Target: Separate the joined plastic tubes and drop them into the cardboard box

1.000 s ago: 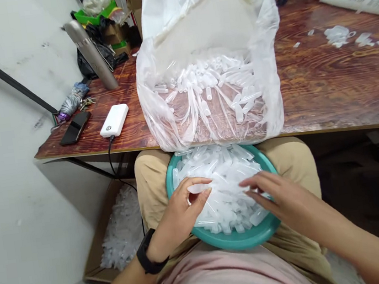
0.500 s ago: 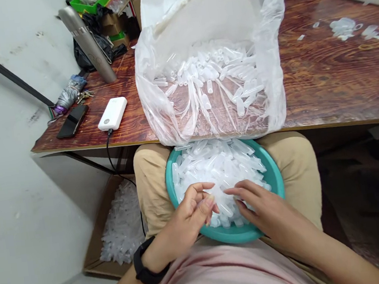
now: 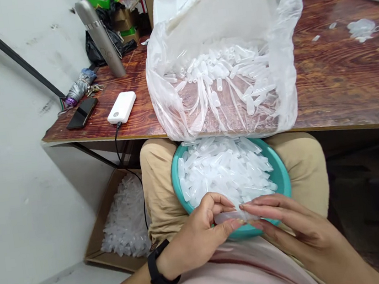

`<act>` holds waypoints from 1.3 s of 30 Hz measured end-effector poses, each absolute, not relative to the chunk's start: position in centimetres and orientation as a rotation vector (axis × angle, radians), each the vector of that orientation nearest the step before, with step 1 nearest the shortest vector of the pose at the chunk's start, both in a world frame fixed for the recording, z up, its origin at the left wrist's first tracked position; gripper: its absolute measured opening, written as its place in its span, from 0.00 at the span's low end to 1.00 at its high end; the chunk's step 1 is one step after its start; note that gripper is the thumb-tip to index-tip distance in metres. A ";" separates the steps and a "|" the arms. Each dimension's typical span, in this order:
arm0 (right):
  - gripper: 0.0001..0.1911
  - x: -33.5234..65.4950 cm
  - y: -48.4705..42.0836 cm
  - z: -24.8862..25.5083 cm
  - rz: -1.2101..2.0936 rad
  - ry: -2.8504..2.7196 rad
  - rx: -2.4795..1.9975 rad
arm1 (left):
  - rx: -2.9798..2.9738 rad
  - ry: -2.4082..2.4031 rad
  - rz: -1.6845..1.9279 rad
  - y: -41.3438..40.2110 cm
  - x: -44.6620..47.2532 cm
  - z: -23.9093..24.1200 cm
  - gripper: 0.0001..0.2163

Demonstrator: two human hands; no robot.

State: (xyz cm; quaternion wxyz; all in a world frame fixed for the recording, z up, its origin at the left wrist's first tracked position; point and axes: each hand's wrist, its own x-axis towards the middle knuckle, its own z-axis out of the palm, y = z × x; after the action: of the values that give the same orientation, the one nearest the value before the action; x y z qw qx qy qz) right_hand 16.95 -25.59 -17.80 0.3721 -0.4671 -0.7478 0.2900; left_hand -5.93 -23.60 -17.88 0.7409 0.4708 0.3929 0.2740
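Observation:
A translucent white plastic piece, longish and partly covered by fingers, lies between my two hands over the near rim of a teal basin. My left hand, a black band on its wrist, is closed with thumb and fingers on this piece. From the other side, my right hand pinches at its right end, its fingers long and fairly straight. Loose small translucent plastic pieces fill the basin, which rests on my lap. How the piece ends under the right fingertips is hidden.
A clear plastic bag holding more pieces lies open on the wooden table. To the left are a power bank, phone, bottle and umbrella. A cardboard box of pieces stands below.
My hands have come closer together and toward my body, away from the heap. The translucent piece now shows between them. The whole view has shifted slightly, so the table things appear further right.

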 end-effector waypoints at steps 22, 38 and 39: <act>0.19 16.0 -26.7 -19.4 0.818 -2.037 -1.381 | 1.510 1.076 0.535 -23.4 -6.4 -17.9 0.11; 0.18 15.7 -26.3 -18.1 0.633 -2.124 -1.338 | 1.492 1.038 0.472 -22.9 -6.3 -17.0 0.15; 0.18 15.6 -26.3 -18.1 0.635 -2.131 -1.310 | 1.497 1.032 0.478 -22.9 -6.3 -17.1 0.16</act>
State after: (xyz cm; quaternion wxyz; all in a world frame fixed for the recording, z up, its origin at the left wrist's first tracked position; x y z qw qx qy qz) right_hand 15.58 -26.35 -18.15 0.2769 -0.4877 -0.7935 0.2364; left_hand -6.28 -22.86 -17.09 0.5897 0.6431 0.4432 0.2055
